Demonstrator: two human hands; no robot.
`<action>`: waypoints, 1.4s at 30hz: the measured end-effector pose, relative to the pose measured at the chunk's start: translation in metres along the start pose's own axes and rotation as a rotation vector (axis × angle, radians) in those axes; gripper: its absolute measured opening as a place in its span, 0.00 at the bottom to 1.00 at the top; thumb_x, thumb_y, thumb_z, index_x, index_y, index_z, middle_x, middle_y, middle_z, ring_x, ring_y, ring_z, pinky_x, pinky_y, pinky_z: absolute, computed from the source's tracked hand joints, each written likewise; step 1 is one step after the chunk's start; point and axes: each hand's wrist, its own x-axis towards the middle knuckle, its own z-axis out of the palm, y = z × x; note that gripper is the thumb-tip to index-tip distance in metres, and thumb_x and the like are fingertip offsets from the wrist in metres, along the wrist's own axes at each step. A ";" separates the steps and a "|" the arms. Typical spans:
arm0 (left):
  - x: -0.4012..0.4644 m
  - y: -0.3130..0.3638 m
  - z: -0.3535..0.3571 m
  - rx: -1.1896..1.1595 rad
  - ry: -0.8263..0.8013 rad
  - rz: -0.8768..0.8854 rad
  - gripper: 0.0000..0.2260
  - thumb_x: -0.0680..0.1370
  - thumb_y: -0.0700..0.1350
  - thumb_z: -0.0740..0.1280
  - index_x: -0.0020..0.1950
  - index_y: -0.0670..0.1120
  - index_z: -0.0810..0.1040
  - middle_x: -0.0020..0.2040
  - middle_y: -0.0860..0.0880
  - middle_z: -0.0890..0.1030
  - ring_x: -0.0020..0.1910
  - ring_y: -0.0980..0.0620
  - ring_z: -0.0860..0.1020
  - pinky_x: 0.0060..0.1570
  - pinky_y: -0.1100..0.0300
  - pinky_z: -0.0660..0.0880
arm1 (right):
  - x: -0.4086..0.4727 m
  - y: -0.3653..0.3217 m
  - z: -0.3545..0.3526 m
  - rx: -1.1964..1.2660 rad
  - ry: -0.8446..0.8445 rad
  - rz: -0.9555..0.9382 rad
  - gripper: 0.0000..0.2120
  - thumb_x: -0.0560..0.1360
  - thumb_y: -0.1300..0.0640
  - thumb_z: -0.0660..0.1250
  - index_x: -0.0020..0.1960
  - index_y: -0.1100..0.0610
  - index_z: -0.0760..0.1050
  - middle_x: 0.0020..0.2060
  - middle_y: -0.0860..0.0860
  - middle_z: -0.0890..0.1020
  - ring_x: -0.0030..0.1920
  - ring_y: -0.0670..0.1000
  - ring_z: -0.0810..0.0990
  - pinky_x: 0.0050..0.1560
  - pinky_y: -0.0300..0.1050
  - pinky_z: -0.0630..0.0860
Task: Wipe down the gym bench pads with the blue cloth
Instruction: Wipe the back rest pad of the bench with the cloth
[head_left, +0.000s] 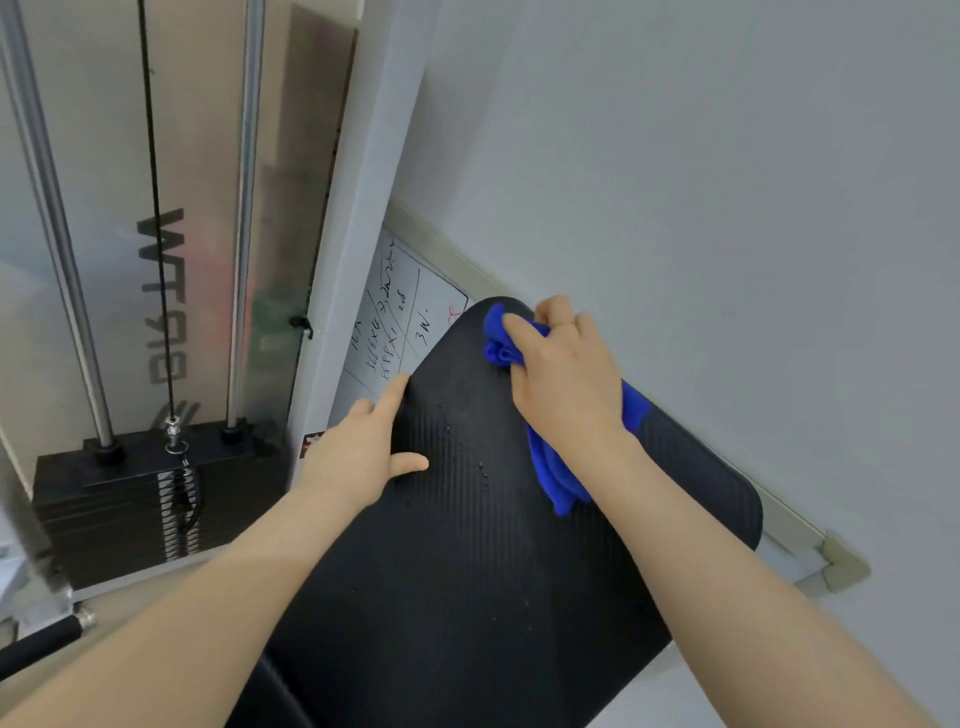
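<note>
Head view: my right hand (563, 374) grips the bunched blue cloth (550, 467) mid-frame; left hand (358, 452) open, seemingly bracing the black pad (467, 571).

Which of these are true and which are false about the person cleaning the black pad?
1. The right hand holds the blue cloth. True.
2. The cloth lies on the floor. False: it rests on the black pad, near its top end.
3. The left hand holds a spray bottle. False: it is bare and rests on the pad's left edge.
4. A whiteboard with handwriting stands behind the pad. True.
5. Small droplets sit on the pad. True.
</note>
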 end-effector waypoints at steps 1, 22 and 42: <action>0.001 -0.001 0.001 -0.007 0.010 0.002 0.40 0.73 0.59 0.64 0.75 0.56 0.42 0.56 0.44 0.72 0.43 0.45 0.73 0.39 0.51 0.73 | 0.014 -0.008 0.006 -0.019 0.008 0.001 0.15 0.59 0.65 0.73 0.45 0.59 0.79 0.39 0.57 0.79 0.29 0.54 0.67 0.30 0.40 0.58; -0.007 -0.001 0.008 -0.101 0.063 -0.031 0.37 0.73 0.58 0.65 0.75 0.55 0.47 0.56 0.44 0.72 0.38 0.48 0.70 0.29 0.58 0.67 | 0.034 -0.028 0.024 0.013 -0.094 -0.251 0.09 0.61 0.63 0.73 0.41 0.59 0.78 0.39 0.57 0.79 0.30 0.55 0.71 0.30 0.44 0.68; -0.010 -0.001 0.009 -0.145 0.076 0.007 0.39 0.72 0.58 0.66 0.75 0.56 0.47 0.58 0.43 0.72 0.51 0.42 0.75 0.47 0.47 0.76 | 0.007 -0.039 0.017 0.068 -0.025 -0.275 0.20 0.58 0.65 0.75 0.48 0.58 0.77 0.39 0.55 0.79 0.32 0.54 0.74 0.27 0.42 0.63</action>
